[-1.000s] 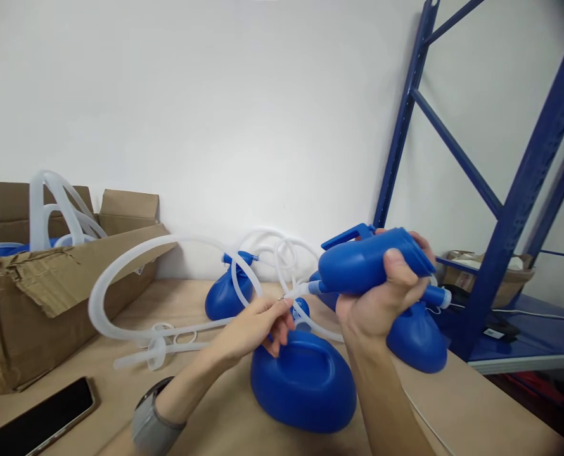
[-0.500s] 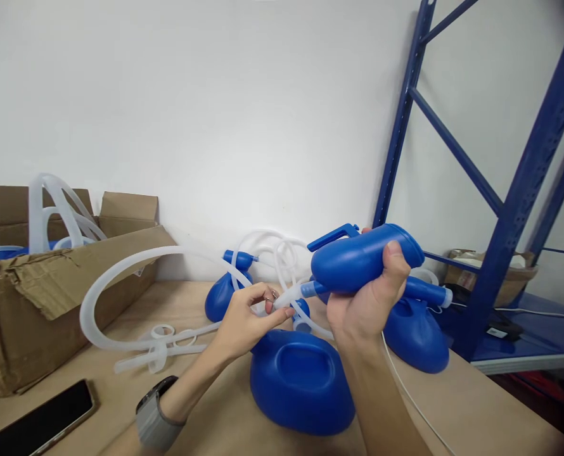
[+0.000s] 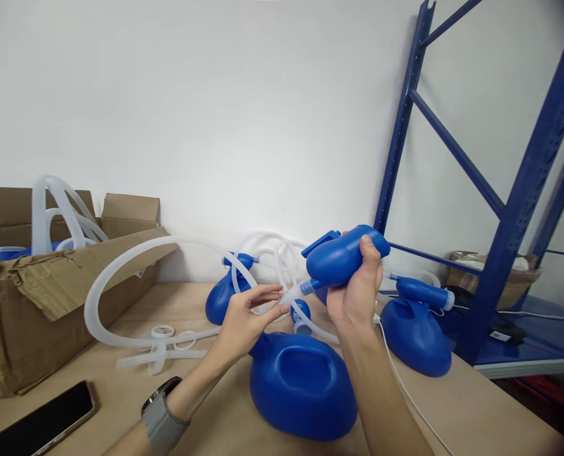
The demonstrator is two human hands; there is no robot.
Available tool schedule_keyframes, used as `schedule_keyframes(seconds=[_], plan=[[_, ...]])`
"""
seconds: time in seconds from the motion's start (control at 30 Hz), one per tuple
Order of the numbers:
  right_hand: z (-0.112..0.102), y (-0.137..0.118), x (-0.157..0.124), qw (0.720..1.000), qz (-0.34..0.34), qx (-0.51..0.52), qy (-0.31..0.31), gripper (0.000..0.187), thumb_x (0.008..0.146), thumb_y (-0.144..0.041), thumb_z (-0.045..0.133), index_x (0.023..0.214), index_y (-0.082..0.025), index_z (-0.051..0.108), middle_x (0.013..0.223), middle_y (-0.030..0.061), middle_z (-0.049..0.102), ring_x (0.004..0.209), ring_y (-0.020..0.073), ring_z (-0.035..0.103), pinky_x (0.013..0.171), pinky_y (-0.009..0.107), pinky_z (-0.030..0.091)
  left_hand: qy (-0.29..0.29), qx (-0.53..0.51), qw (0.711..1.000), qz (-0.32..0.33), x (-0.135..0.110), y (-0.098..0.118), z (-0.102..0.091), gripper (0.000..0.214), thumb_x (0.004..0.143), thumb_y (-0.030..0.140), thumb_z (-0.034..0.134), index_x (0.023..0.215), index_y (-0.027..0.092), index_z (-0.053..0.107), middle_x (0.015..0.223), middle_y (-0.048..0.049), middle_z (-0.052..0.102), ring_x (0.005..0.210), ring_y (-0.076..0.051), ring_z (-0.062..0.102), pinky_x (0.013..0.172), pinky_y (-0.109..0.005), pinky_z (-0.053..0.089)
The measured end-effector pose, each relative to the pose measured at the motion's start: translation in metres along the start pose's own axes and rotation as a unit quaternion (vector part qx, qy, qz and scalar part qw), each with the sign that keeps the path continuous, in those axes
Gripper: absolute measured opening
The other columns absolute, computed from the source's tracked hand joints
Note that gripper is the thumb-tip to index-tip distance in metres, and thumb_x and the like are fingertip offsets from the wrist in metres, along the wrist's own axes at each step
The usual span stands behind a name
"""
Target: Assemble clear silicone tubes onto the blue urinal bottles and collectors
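My right hand point(image 3: 355, 301) is wrapped around a blue plastic urinal head point(image 3: 336, 258) with a rounded body and a wide rim, tilted so its narrow spout points down and left. A blue flap sticks out on its upper left. My left hand point(image 3: 248, 320) pinches the end of a translucent hose point(image 3: 291, 294) at that spout; how far the hose sits over the spout I cannot tell. From there the hose loops out to the left. Below both hands stands a blue urinal bottle point(image 3: 303, 386) with a recessed oval side.
At left is an open cardboard box point(image 3: 73, 316) with hoses and blue parts. A phone point(image 3: 39, 421) lies in front of it. White rings point(image 3: 163, 331) rest on the table. More blue bottles point(image 3: 417, 335) stand behind, beside a blue metal rack point(image 3: 514, 209). A thin white cable point(image 3: 400, 380) crosses the table.
My right hand has brought the blue urinal head left and slightly down, tilting its spout more downward. The fingers of my left hand have straightened somewhat at the hose end.
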State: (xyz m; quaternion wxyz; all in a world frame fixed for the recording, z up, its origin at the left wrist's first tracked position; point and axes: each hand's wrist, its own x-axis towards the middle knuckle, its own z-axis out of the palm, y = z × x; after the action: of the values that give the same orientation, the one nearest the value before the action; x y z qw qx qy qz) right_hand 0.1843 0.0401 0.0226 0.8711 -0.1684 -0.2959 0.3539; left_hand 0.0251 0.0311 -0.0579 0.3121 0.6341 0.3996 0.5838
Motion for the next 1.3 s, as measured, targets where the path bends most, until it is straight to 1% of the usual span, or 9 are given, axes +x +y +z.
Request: schedule_keyframes(seconds=[0.2,0.33,0.43,0.53,0.7,0.83,0.93,1.1,1.3], plan=[[0.003,-0.013,-0.007,1.0,-0.014,0.023,0.004,0.046,0.075,-0.053,0.074,0.106,-0.022,0.062,0.108,0.0053,0.067,0.105,0.0254,0.066,0.074,0.036,0.06,-0.017,0.02,0.996,0.081,-0.005,0.005,0.004,0.046,0.074,0.037,0.084,0.117,0.024,0.075,0.117,-0.0045,0.076,0.107,-0.022,0.07,0.101,-0.034,0.056],[-0.005,-0.016,-0.002,0.996,-0.073,0.012,-0.055,0.053,0.073,-0.052,0.075,0.115,-0.022,0.062,0.106,0.0056,0.068,0.101,0.0276,0.066,0.073,0.039,0.059,-0.075,-0.034,0.997,0.008,-0.002,0.0,0.007,0.047,0.07,0.036,0.087,0.114,0.022,0.077,0.11,-0.0057,0.079,0.105,-0.024,0.072,0.099,-0.035,0.058],[-0.008,-0.015,-0.001,0.988,-0.082,0.007,-0.127,0.058,0.074,-0.052,0.073,0.123,-0.025,0.059,0.107,0.0043,0.068,0.104,0.0282,0.066,0.073,0.039,0.058,-0.068,-0.05,0.996,0.009,0.001,-0.002,0.006,0.043,0.07,0.036,0.087,0.109,0.022,0.079,0.109,-0.005,0.079,0.106,-0.024,0.072,0.099,-0.034,0.057],[-0.007,-0.01,-0.004,0.988,-0.078,0.002,-0.136,0.058,0.076,-0.053,0.072,0.125,-0.026,0.058,0.109,0.0046,0.068,0.104,0.0278,0.067,0.075,0.039,0.057,-0.041,0.0,0.997,0.073,0.001,-0.002,0.002,0.033,0.074,0.036,0.085,0.105,0.025,0.081,0.113,-0.0035,0.079,0.112,-0.024,0.07,0.101,-0.033,0.055],[-0.002,-0.005,-0.008,0.996,-0.053,0.002,-0.068,0.058,0.079,-0.063,0.065,0.119,-0.021,0.061,0.118,0.0094,0.066,0.108,0.0312,0.065,0.077,0.044,0.057,-0.024,0.066,0.976,0.204,-0.001,-0.005,0.001,0.035,0.075,0.029,0.085,0.109,0.024,0.08,0.112,-0.0043,0.079,0.106,-0.025,0.072,0.097,-0.034,0.055],[-0.002,-0.007,-0.009,0.989,-0.122,0.001,-0.085,0.053,0.079,-0.056,0.069,0.118,-0.021,0.06,0.109,0.0069,0.068,0.103,0.0284,0.066,0.078,0.044,0.058,-0.048,0.04,0.993,0.099,-0.001,-0.005,0.004,0.031,0.078,0.031,0.082,0.108,0.024,0.08,0.108,-0.0036,0.08,0.099,-0.024,0.074,0.09,-0.031,0.057],[-0.002,-0.01,-0.009,0.982,-0.152,0.008,-0.116,0.05,0.079,-0.048,0.072,0.12,-0.023,0.058,0.104,0.0049,0.07,0.101,0.0269,0.068,0.078,0.043,0.059,-0.049,0.003,0.998,0.031,0.001,-0.005,0.004,0.033,0.075,0.036,0.084,0.106,0.025,0.081,0.111,-0.0028,0.079,0.108,-0.025,0.072,0.096,-0.031,0.055],[-0.003,-0.009,-0.013,0.975,-0.172,0.004,-0.138,0.046,0.077,-0.044,0.076,0.116,-0.025,0.059,0.104,0.0047,0.07,0.105,0.0263,0.067,0.08,0.041,0.059,-0.036,0.003,0.995,0.094,0.0,0.001,0.002,0.028,0.078,0.035,0.082,0.104,0.024,0.081,0.116,-0.0042,0.077,0.112,-0.023,0.069,0.099,-0.031,0.053],[-0.002,0.002,-0.017,0.98,-0.101,-0.007,-0.171,0.05,0.078,-0.05,0.075,0.119,-0.026,0.059,0.105,0.0043,0.07,0.099,0.0261,0.069,0.074,0.04,0.061,-0.023,0.005,0.993,0.114,-0.008,0.01,0.007,0.025,0.078,0.036,0.081,0.099,0.023,0.081,0.105,-0.0038,0.078,0.098,-0.02,0.069,0.09,-0.029,0.054]])
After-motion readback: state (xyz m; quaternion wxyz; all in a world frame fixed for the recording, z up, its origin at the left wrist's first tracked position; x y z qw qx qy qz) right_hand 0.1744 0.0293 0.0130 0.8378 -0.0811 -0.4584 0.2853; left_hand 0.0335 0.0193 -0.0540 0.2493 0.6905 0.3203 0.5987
